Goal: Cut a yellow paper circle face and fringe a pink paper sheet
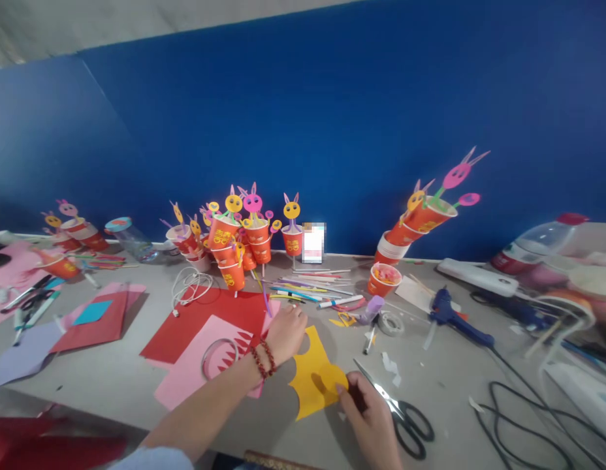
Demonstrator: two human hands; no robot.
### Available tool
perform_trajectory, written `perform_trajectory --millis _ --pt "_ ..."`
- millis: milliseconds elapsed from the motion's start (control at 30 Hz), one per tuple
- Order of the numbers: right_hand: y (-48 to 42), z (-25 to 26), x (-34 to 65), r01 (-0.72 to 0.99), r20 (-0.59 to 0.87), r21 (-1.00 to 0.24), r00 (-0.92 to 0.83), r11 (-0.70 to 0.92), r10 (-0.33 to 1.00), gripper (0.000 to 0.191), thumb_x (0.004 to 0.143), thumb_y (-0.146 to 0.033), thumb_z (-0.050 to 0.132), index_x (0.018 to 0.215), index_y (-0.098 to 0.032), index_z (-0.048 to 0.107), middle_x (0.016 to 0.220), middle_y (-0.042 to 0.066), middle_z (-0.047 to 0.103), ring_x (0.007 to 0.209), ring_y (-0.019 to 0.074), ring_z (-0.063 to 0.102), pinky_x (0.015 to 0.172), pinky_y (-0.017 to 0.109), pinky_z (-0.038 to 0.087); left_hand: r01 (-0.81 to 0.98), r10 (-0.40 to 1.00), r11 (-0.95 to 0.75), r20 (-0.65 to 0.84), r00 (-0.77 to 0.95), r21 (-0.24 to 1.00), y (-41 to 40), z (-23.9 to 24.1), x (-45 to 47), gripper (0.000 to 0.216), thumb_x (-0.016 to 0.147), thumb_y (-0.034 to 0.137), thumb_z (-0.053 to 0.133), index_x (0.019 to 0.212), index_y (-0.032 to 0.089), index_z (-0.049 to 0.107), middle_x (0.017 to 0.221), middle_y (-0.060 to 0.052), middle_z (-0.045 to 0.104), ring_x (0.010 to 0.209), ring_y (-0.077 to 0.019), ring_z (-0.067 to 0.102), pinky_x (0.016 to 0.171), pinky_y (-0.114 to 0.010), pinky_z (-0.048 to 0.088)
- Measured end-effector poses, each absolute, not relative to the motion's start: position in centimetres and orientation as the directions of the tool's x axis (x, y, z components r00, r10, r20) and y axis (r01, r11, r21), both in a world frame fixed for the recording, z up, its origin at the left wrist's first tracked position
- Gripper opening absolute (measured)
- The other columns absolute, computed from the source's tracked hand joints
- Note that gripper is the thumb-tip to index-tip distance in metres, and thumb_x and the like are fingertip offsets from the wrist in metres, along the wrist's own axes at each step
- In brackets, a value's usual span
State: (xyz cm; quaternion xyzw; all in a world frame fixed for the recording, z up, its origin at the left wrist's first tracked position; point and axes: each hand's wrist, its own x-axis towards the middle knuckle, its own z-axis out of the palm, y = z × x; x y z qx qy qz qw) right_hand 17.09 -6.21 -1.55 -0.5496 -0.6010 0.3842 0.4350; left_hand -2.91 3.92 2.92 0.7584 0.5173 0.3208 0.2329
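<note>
My right hand [369,414] pinches a rounded yellow piece [339,376] between thumb and fingers, over the right side of a yellow sheet [307,372]. Curved bites are cut out of that sheet's edges. Whether the rounded piece is separate from the sheet is hard to tell. At the sheet's upper left, my left hand [287,334] is closed with its fingers curled down, and what lies under them is hidden. Black-handled scissors [398,410] lie beside my right hand. Left of my left wrist, a tape roll [204,365] rests on a notched pink sheet [185,385].
Red paper cups [292,243] with rabbit-faced figures line the back wall. Several pens and sticks [313,287] lie ahead of my hands. At right are a blue glue gun [454,318], its black cord [518,405] and a bottle [538,241]. A red sheet [185,329] lies left.
</note>
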Motion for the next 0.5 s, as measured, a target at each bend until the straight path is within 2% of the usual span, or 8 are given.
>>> perform_trajectory --millis 133,267,367,433,500 --pt "-7.3 -2.3 17.9 0.170 0.150 -0.977 0.128 0.127 0.980 0.030 0.090 -0.050 0.058 0.080 -0.022 0.056 0.062 0.000 0.053 0.052 0.0170 0.050 0.048 0.026 0.044 0.560 0.952 -0.300 0.206 0.226 0.772 2.1 5.6 -3.8 0.012 0.083 0.024 0.060 0.072 0.024 0.063 0.074 -0.004 0.064 0.077 -0.0263 0.064 0.078 -0.037 0.048" --pt "-7.9 -2.8 18.3 0.076 0.152 -0.988 0.251 0.137 0.956 0.025 0.090 -0.047 0.061 0.083 -0.023 0.057 0.060 -0.001 0.052 0.050 0.0169 0.050 0.047 0.026 0.043 0.447 0.975 -0.216 0.170 0.142 0.868 -0.3 9.0 -8.0 0.011 0.089 0.028 0.054 0.081 0.022 0.059 0.079 -0.002 0.064 0.075 -0.0210 0.064 0.070 -0.030 0.050" --pt "-7.5 -2.6 18.1 0.044 0.140 -0.990 0.213 0.134 0.967 0.027 0.088 -0.048 0.062 0.079 -0.023 0.057 0.058 -0.001 0.052 0.048 0.0160 0.049 0.045 0.026 0.042 0.355 0.988 -0.130 0.152 -0.036 0.926 -1.7 10.1 -12.6 0.017 0.095 0.037 0.045 0.088 0.023 0.051 0.080 -0.001 0.064 0.075 -0.0198 0.066 0.066 -0.028 0.051" --pt "-7.0 -2.2 17.8 0.039 0.144 -0.989 0.176 0.140 0.974 0.029 0.087 -0.049 0.063 0.079 -0.022 0.057 0.059 -0.001 0.052 0.047 0.0154 0.049 0.044 0.025 0.041 0.136 0.965 -0.035 0.069 -0.253 0.990 -2.2 9.7 -15.6 0.020 0.090 0.043 0.054 0.089 0.023 0.049 0.080 -0.001 0.068 0.082 -0.0218 0.068 0.076 -0.031 0.053" --pt "-6.7 -1.8 17.5 0.053 0.147 -0.989 0.134 0.141 0.980 0.030 0.086 -0.050 0.064 0.079 -0.021 0.058 0.059 -0.002 0.052 0.046 0.0147 0.048 0.043 0.024 0.041 0.167 0.936 0.015 0.045 -0.349 0.986 -2.4 8.5 -18.1 0.026 0.085 0.046 0.060 0.089 0.023 0.049 0.082 -0.003 0.070 0.084 -0.0238 0.069 0.080 -0.034 0.054"
